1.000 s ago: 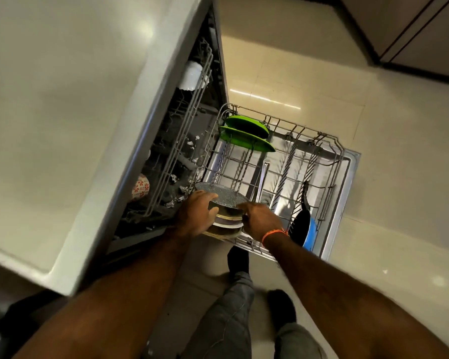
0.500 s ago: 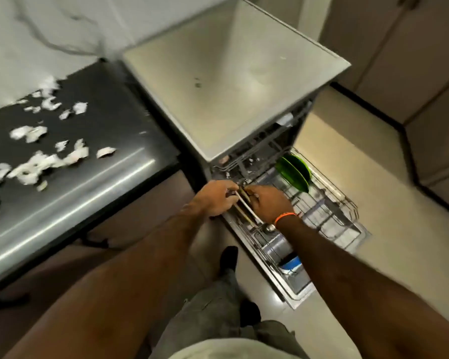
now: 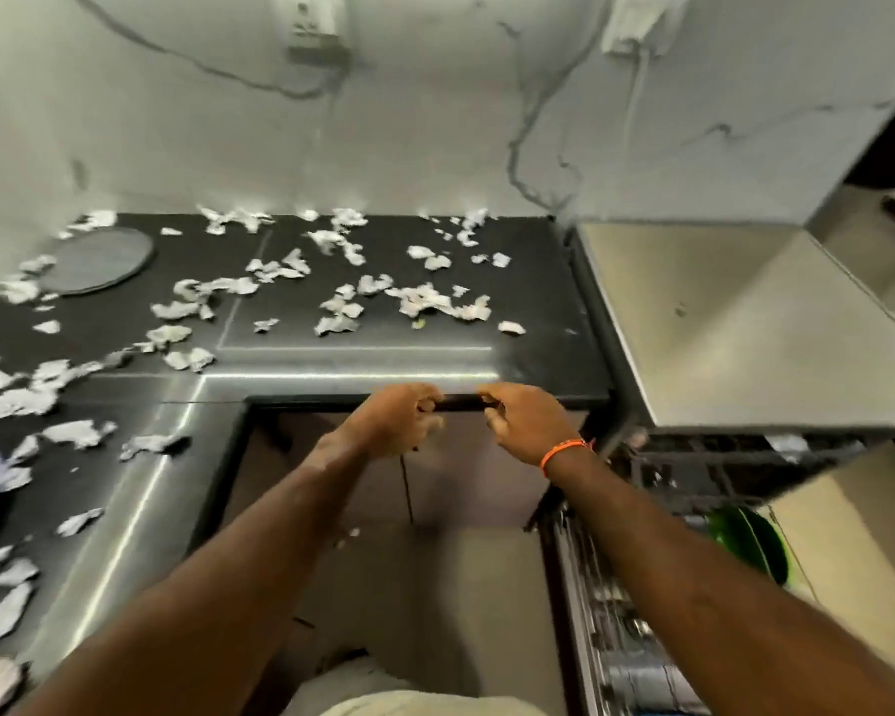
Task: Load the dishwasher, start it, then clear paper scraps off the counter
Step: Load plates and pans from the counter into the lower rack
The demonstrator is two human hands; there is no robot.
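Note:
My left hand [image 3: 394, 421] and my right hand [image 3: 525, 423], the right with an orange wristband, hover side by side in front of the black counter's [image 3: 538, 292] front edge. Their fingers are loosely curled and I see nothing in either one, though motion blurs them. Several white paper scraps [image 3: 425, 302] lie scattered across the counter. The steel dishwasher [image 3: 745, 328] stands to the right with its door open. Its lower rack [image 3: 621, 612] is pulled out, and green plates [image 3: 750, 545] stand in it.
A round grey disc [image 3: 102, 261] lies at the counter's back left. Wall sockets [image 3: 311, 23] with dangling cables hang above the counter. The counter is L-shaped and runs down my left side. The upper rack [image 3: 719, 457] shows under the dishwasher's top.
Both hands have let go of the plates in the lower rack and risen to counter height. My view has swung up from the rack to the counter and wall.

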